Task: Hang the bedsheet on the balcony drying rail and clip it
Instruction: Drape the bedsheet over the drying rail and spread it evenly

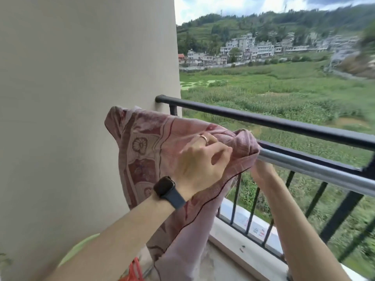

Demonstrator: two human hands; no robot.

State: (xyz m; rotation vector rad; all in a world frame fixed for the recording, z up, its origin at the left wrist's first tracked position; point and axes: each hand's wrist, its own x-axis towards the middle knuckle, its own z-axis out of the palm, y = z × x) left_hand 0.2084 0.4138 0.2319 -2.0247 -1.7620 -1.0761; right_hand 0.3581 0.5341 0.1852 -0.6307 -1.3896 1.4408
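Note:
A pink bedsheet (pixel 146 142) with a dark red flower print is bunched over the left end of the grey drying rail (pixel 316 169), and its lower part hangs down toward the floor. My left hand (pixel 200 159), with a ring and a dark watch on the wrist, pinches the cloth on top of the rail. My right hand (pixel 261 171) reaches up from below the rail; its fingers are hidden inside the folds of the sheet and grip it there. No clip is visible.
A black balcony railing (pixel 263 120) runs just beyond the drying rail, with vertical bars below. A cream wall (pixel 81 98) stands close on the left. Something orange-red (pixel 135 270) and a light green object (pixel 81 248) lie low by the floor.

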